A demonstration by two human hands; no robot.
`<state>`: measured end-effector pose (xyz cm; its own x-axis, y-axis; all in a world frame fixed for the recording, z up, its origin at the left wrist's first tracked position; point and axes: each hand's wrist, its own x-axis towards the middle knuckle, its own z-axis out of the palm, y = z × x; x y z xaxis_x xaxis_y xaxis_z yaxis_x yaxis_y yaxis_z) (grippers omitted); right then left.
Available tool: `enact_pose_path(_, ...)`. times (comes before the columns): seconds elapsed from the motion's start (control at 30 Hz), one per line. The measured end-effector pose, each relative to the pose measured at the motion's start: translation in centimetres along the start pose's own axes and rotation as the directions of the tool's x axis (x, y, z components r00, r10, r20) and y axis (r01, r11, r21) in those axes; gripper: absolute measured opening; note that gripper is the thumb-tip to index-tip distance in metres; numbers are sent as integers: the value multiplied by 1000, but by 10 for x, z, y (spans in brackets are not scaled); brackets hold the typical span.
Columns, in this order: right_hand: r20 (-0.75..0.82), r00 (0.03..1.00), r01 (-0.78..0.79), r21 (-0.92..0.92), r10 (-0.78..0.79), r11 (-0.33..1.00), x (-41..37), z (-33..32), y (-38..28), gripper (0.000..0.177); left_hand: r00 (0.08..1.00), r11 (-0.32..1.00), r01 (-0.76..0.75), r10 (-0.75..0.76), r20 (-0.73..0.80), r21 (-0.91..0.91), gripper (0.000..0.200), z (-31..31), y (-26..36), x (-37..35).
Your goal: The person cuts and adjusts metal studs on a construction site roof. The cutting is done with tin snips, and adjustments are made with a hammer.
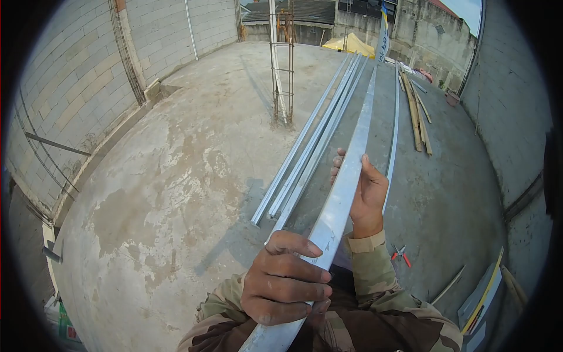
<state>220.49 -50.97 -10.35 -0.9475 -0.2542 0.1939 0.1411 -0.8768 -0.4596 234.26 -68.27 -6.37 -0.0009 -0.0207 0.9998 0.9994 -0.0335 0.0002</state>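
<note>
A long silvery metal profile runs from the bottom of the head view away over the floor, its far end narrowing towards the top. My left hand is wrapped over its near part, fingers curled across the top face. Further along, my right hand grips the same profile from below, with the thumb on the right edge and fingertips showing on the left. Just left of it, several similar metal profiles lie side by side on the concrete floor.
Red-handled pliers lie right of my right sleeve. A single thin profile and wooden planks rest further right. A rebar column rises from the floor. Block walls border the area. A yellow-edged panel stands at lower right.
</note>
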Motion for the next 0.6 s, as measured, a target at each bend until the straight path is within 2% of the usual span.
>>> enact_pose_path(0.1, 44, 999, -19, -6, 20, 1000, -3, -10, 0, 52, 999, 998, 36, -35, 22, -55, 32, -1, 3, -4)
enact_pose_path(0.2, 79, 996, -29, -18, 31, 999, -3, -16, 0, 51, 995, 989, 86, -92, -46, -122, 23, 5, 11, -12)
enact_pose_path(0.5, 52, 998, -16, -55, 19, 998, -4, -11, 3, 52, 996, 992, 61, -69, -65, -107, 22, 3, 8, -11)
enact_pose_path(0.6, 69, 997, -20, -45, 23, 999, -3, -12, 3, 51, 990, 989, 93, -104, -93, -114, 23, 4, 10, -12)
